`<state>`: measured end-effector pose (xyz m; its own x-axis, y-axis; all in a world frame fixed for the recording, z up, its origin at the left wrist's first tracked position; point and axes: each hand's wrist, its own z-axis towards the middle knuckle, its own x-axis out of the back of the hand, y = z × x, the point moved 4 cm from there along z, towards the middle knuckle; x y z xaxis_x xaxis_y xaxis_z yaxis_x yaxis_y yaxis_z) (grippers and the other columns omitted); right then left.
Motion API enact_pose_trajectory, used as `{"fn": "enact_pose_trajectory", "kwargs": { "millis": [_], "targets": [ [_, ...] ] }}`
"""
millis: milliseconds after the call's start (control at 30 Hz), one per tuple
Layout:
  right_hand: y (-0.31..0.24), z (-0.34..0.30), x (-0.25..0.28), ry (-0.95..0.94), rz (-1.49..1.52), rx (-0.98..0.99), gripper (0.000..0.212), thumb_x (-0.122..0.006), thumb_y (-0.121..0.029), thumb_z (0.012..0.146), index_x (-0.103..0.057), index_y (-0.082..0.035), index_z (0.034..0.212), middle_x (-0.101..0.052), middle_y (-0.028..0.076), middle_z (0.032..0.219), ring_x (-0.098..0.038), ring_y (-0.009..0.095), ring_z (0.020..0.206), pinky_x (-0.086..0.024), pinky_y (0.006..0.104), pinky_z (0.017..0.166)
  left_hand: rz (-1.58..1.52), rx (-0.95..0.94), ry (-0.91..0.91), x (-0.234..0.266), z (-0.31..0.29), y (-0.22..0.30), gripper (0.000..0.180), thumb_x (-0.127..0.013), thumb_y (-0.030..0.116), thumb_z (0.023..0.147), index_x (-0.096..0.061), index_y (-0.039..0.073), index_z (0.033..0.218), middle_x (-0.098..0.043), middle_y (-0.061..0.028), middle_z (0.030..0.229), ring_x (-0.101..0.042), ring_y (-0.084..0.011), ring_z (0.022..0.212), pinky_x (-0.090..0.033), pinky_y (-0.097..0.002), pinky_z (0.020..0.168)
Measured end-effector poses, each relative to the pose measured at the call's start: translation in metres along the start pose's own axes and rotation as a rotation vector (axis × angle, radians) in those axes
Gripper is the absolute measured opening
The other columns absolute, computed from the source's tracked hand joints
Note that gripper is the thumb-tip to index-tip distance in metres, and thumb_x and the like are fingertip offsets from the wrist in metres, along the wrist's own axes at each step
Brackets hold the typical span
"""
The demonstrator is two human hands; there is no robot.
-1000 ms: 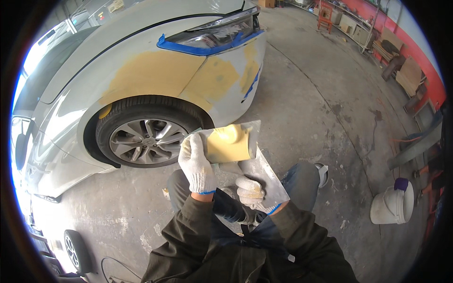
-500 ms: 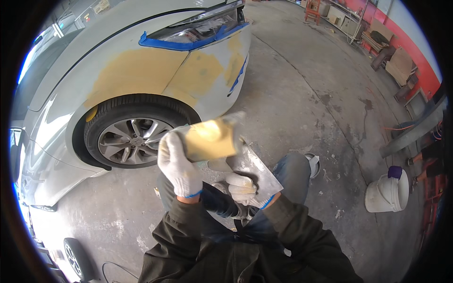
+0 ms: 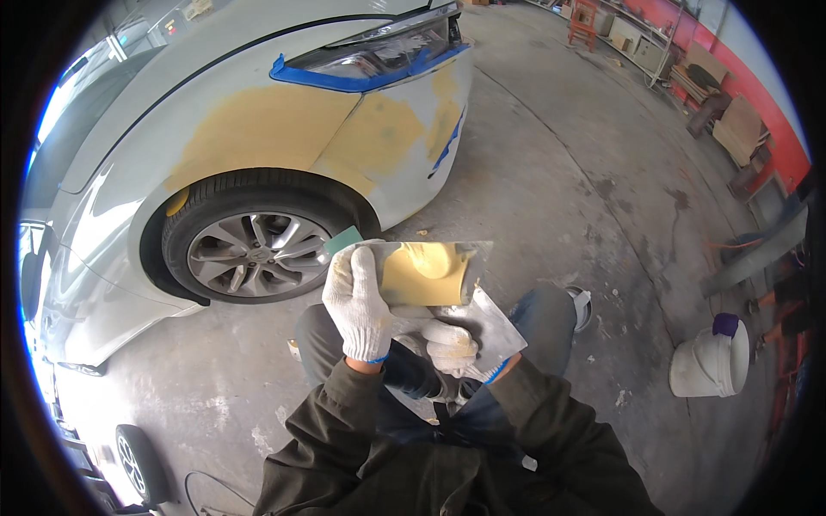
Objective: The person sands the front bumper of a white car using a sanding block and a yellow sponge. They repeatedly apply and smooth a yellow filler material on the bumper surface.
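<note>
Left hand (image 3: 357, 301), white-gloved, closed on left end of flat grey plate (image 3: 477, 251), thumb on top. Yellow paste (image 3: 428, 262) on plate, just right of left hand. Green piece (image 3: 344, 240) juts out just beyond left hand. Right hand (image 3: 451, 347), also gloved, nearer body: fingers curled, holding metal sheet (image 3: 497, 334) extending to its right. Car wheel (image 3: 258, 255) left of left hand. White bucket (image 3: 697, 370) well right of right hand.

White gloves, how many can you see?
2: one on the left hand, holding the plate of yellow paste; one on the right hand, holding a metal scraper.
</note>
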<state>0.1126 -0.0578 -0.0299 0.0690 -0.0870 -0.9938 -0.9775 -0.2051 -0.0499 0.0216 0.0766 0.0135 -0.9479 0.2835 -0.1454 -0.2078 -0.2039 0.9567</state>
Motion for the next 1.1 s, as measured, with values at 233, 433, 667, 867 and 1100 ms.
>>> {"fn": "enact_pose_trajectory", "kwargs": {
  "millis": [233, 433, 667, 867, 1100],
  "targets": [
    [-0.024, -0.001, 0.034, 0.161, -0.088, 0.208, 0.047, -0.050, -0.053, 0.109, -0.059, -0.010, 0.092, -0.043, -0.002, 0.060, -0.038, 0.009, 0.043, -0.033, 0.0248, 0.041, -0.194, 0.070, 0.051, 0.003, 0.006, 0.000, 0.023, -0.061, 0.020, 0.109, -0.069, -0.002, 0.111, -0.068, 0.0008, 0.096, -0.059, -0.0061, 0.086, -0.048, -0.0234, 0.079],
    [-0.093, -0.051, -0.026, 0.812, -0.889, 0.987, 0.034, -0.068, -0.026, 0.103, -0.067, 0.001, 0.123, -0.069, 0.006, 0.117, -0.063, 0.014, 0.109, -0.051, 0.0292, 0.097, -0.089, 0.064, 0.051, 0.025, 0.017, 0.002, 0.023, -0.062, 0.021, 0.109, -0.071, -0.001, 0.108, -0.068, 0.0006, 0.096, -0.060, -0.0068, 0.086, -0.048, -0.0234, 0.077],
    [-0.099, -0.040, -0.070, 0.649, -1.566, 1.014, 0.015, -0.071, -0.014, 0.097, -0.068, 0.001, 0.096, -0.059, 0.002, 0.074, -0.048, 0.005, 0.070, -0.042, 0.0279, 0.062, -0.185, 0.130, -0.002, 0.018, 0.007, 0.004, 0.023, -0.059, 0.019, 0.110, -0.072, -0.001, 0.109, -0.071, -0.0012, 0.098, -0.062, -0.0074, 0.089, -0.050, -0.0251, 0.082],
    [-0.071, -0.020, -0.041, 0.596, -1.289, 1.015, 0.014, -0.071, -0.012, 0.100, -0.069, 0.002, 0.102, -0.067, 0.000, 0.081, -0.054, 0.004, 0.075, -0.047, 0.0256, 0.067, -0.078, 0.116, -0.001, 0.005, -0.011, 0.011, 0.031, -0.056, 0.026, 0.111, -0.069, -0.001, 0.114, -0.070, -0.0027, 0.099, -0.063, -0.0086, 0.087, -0.050, -0.0236, 0.078],
    [-0.049, -0.008, -0.033, 0.634, -1.275, 1.050, 0.012, -0.066, -0.007, 0.103, -0.070, 0.003, 0.109, -0.070, 0.000, 0.097, -0.058, 0.004, 0.088, -0.050, 0.0238, 0.078, -0.125, 0.099, -0.126, -0.015, -0.036, 0.020, 0.030, -0.054, 0.022, 0.112, -0.066, -0.002, 0.127, -0.066, -0.0017, 0.103, -0.055, -0.0069, 0.091, -0.046, -0.0226, 0.082]
  ]
}}
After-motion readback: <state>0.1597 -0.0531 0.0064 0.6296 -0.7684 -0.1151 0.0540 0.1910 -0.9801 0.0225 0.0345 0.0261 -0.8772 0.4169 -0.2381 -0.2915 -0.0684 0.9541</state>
